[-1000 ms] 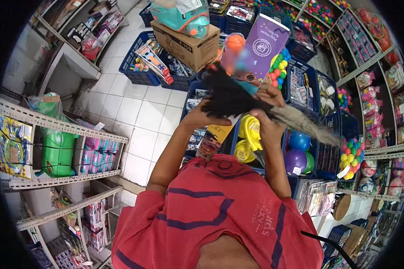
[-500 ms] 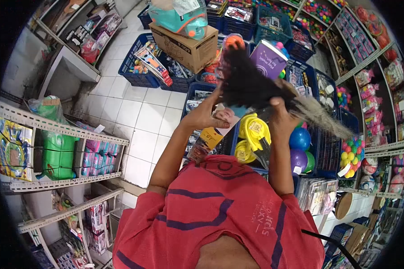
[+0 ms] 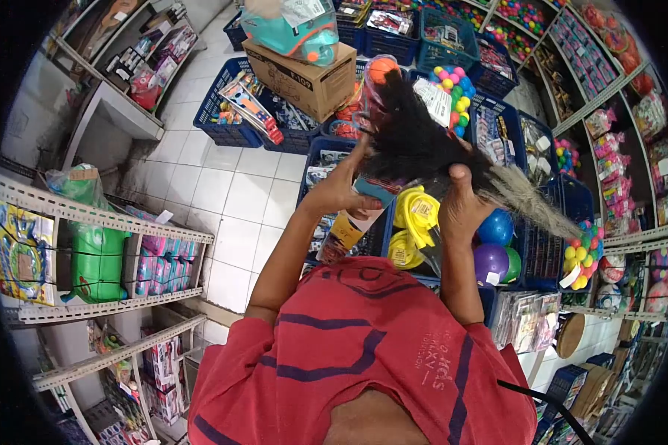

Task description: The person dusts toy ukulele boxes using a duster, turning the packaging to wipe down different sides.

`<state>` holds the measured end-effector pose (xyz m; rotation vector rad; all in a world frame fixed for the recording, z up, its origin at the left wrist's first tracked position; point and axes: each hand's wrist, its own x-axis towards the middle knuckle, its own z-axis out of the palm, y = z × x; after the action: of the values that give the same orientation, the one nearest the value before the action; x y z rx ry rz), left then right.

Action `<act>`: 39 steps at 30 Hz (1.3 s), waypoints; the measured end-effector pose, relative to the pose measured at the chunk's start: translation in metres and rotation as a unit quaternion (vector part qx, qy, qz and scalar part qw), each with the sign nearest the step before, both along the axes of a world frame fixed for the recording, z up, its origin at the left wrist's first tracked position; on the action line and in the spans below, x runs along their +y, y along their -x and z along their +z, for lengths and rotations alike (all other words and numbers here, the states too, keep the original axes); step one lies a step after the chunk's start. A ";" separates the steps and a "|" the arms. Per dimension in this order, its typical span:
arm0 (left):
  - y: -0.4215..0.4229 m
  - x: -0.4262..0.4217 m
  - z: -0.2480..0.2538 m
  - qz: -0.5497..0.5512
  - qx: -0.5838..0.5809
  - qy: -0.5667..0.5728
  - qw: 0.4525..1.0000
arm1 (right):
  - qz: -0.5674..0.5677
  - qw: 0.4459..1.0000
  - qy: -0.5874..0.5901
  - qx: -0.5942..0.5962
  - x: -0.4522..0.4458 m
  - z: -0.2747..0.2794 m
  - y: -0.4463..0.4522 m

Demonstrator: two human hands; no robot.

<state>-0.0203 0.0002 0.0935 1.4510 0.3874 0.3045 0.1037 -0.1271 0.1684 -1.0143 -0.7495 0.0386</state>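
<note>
A black duster [image 3: 416,137] with a pale grey, frayed end lies slantwise between my hands. Its handle is hidden. My right hand [image 3: 462,204] closes round it near the pale end, thumb up and fingers mostly out of sight. On the other side, my left hand [image 3: 341,185] grips a printed cardboard box [image 3: 377,191], its thumb along the near edge. The duster covers much of this box, so its full shape cannot be made out. Just below my hands are yellow packaged items [image 3: 416,215] in a basket.
Blue plastic baskets [image 3: 226,133] full of toys stand ahead. A brown carton [image 3: 300,78] carries a turquoise toy [image 3: 289,30]. Blue, purple and green balls [image 3: 495,228] sit at the right. Stocked shelves [image 3: 100,245] flank both sides, above white floor tiles [image 3: 237,200].
The box has turned: its purple side with lettering has gone from view, and a white label and colourful balls show behind the duster. Both hands stay in nearly the same place.
</note>
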 end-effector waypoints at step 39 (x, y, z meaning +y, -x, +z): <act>-0.014 -0.031 0.013 0.306 -0.183 -0.280 0.891 | -0.032 0.976 0.192 -0.095 0.003 0.000 0.017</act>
<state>-0.0068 -0.0311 0.1067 1.7514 0.4611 1.2685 0.0871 -0.1237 0.1689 -1.4254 -0.9040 0.0310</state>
